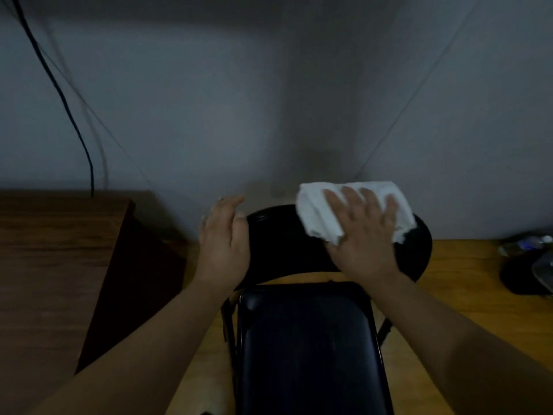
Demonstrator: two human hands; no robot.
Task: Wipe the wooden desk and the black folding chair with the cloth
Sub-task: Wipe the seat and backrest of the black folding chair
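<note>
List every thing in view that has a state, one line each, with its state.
Right hand: fingers spread flat, pressing the cloth on the chair's backrest.
Left hand: open, resting against the backrest's left end.
Cloth: white, bunched, draped over the backrest top.
Chair: unfolded, standing, seat bare.
Desk: to the left, untouched by either hand.
Cable: hanging down the wall behind the desk.

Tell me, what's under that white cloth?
The black folding chair, its backrest. The right hand presses the white cloth onto it, so the covered patch can't be seen.
</note>
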